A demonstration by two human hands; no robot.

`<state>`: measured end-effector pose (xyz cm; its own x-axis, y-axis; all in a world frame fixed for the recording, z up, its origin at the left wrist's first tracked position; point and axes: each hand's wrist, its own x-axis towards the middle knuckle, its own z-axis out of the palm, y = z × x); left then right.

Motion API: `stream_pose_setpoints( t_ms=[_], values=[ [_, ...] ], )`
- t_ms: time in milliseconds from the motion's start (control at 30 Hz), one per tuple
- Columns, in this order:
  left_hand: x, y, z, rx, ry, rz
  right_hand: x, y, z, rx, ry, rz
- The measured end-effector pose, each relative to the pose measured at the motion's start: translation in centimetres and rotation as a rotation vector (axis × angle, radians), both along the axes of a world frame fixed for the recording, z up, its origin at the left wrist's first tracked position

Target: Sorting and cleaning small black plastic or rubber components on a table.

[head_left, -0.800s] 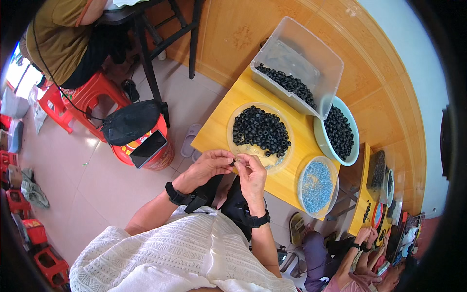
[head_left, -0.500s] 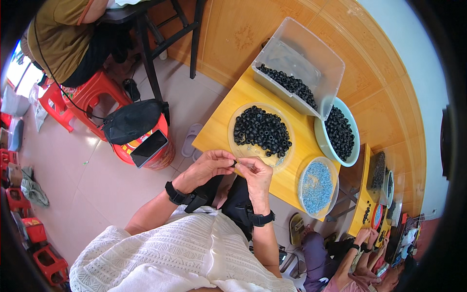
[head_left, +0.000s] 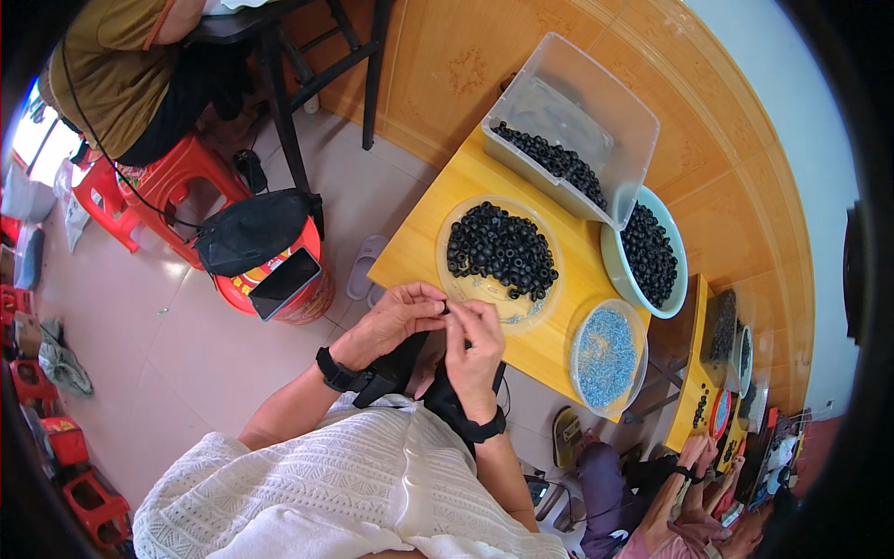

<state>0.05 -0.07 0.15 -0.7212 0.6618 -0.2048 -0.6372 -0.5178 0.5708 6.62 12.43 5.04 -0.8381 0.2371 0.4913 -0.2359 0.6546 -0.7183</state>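
In the head view, we are looking down at our two bare hands meeting just off the near edge of a yellow worktop (head_left: 410, 247). Our left hand (head_left: 410, 312) is pinching a small black piece (head_left: 446, 308) between thumb and fingertips. Our right hand (head_left: 475, 340) is reaching its curled fingers to that same piece; at this size we are not able to tell whether it is gripping the piece or only touching it.

On progress, we are judging this one piece as being in mid-handling, held up and not yet set down. Much is looking left over: a heap of loose black rings (head_left: 503, 247) is lying in a round clear tray (head_left: 484, 291) just beyond our fingers, and more black pieces are filling part of a clear rectangular bin (head_left: 596, 84) and a pale green bowl (head_left: 612, 256). Small bluish bits (head_left: 605, 359) are covering much of a second clear tray (head_left: 641, 335) to the right. We are not making out which pieces are finished, so we are leaving the amount done uncertain.
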Motion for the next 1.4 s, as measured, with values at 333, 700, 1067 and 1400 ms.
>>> stream_pose_setpoints(
  t_ms=[333, 700, 1067, 1400],
  values=[
    [0.1, -0.3, 0.4, 0.016, -0.007, -0.022, -5.7, 6.5, -2.1, 0.309, -0.255, -0.095],
    [0.0, -0.7, 0.3, 0.067, -0.008, -0.018, -6.9, 5.7, -2.9, 0.606, -0.333, -0.094],
    [0.3, -0.7, 0.8, 0.119, 0.019, -0.047, -4.3, 6.9, -2.2, 0.007, -0.351, 0.021],
    [0.4, 0.1, 1.0, 0.138, 0.146, -0.045, -0.2, 3.6, 3.3, -0.65, -0.438, 0.203]
  ],
)
